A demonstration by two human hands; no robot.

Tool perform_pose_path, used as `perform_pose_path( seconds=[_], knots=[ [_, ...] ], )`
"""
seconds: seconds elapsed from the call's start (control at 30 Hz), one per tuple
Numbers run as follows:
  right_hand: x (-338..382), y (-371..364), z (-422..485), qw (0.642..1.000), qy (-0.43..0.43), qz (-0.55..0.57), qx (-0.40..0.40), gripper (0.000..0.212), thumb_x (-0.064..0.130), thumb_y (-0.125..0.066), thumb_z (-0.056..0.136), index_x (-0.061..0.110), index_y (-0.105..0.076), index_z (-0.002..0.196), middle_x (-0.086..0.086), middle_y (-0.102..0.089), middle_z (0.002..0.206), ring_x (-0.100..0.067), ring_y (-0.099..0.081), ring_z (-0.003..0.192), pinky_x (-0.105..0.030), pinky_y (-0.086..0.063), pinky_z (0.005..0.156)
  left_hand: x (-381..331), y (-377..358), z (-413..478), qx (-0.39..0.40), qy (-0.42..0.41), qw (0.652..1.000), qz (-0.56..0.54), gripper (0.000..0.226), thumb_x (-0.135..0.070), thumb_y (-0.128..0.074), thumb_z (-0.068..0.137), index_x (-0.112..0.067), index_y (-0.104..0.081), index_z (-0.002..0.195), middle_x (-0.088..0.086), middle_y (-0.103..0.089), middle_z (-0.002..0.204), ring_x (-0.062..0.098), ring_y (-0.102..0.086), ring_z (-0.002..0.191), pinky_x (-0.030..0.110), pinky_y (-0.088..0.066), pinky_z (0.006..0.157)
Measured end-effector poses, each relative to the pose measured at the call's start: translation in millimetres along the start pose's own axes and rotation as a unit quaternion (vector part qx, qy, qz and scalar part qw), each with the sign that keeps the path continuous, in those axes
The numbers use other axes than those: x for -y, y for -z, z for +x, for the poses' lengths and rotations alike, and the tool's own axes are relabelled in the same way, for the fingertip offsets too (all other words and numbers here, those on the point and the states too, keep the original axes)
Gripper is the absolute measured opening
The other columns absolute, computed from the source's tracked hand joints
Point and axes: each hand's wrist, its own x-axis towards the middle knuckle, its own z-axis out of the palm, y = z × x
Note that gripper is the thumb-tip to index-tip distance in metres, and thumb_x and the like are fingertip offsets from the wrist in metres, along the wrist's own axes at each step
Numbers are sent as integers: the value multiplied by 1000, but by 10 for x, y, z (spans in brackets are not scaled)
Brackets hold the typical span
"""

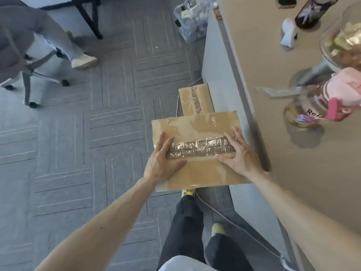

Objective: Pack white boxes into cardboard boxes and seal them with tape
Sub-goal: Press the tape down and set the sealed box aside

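A closed cardboard box (197,173) is held in front of me above the floor, beside the table's edge. A wrinkled strip of clear tape (199,148) runs across its top seam. My left hand (162,161) grips the box's left side, fingers lying on the tape's left end. My right hand (238,153) holds the right side, fingers spread over the tape's right end. A second taped cardboard box (195,100) sits on the floor just beyond it, against the table's side. No white boxes show.
A tan table (273,65) fills the right, carrying a pink-lidded bottle (316,106), a glass jar (345,36), a dark bottle (310,10) and a small white object (289,34). A seated person's leg (64,42) and an office chair (25,71) are far left. Grey carpet lies below.
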Motion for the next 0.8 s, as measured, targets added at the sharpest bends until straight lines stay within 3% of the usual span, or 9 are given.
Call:
perform_pose_path(
  seconds=[0.1, 0.23, 0.43, 0.67, 0.8],
  knots=[
    [-111, -167, 304, 1000, -7, 11, -5, 87, 57, -70, 78, 31, -32, 151, 11, -2, 163, -14, -17, 148, -52, -46, 102, 105, -61, 372, 13, -3, 1000, 3, 99, -61, -77, 73, -38, -25, 154, -26, 2, 163, 4, -44, 131, 39, -44, 104],
    [-214, -315, 633, 1000, -24, 5, 6, 88, 58, -69, 78, 32, -29, 152, 12, 1, 163, -12, -15, 149, -51, -45, 102, 244, -170, 742, 22, -11, 1000, 0, 97, -56, -79, 74, -34, -28, 154, -22, -1, 164, 15, -44, 136, 41, -42, 106],
    [-295, -475, 989, 999, -37, -6, 22, 88, 60, -69, 77, 37, -27, 151, 16, 0, 163, -19, -35, 142, -52, -44, 101, 434, -310, 1109, 32, 6, 999, 4, 97, -61, -77, 73, -39, -26, 153, -26, 4, 163, 15, -47, 134, 40, -45, 105],
    [-468, -683, 1257, 999, -37, -8, 32, 90, 61, -68, 78, 37, -23, 152, 15, 4, 163, -26, -39, 139, -57, -45, 100, 577, -468, 1394, 42, 10, 999, 9, 97, -60, -77, 74, -40, -24, 153, -26, 6, 163, 17, -44, 136, 42, -46, 103],
    [-609, -822, 1321, 998, -39, -13, 38, 92, 66, -67, 76, 47, -16, 150, 22, 10, 161, -31, -44, 134, -57, -49, 94, 646, -592, 1444, 39, 2, 999, 22, 97, -61, -75, 75, -41, -22, 154, -26, 9, 162, 20, -41, 139, 44, -45, 104]
  ],
)
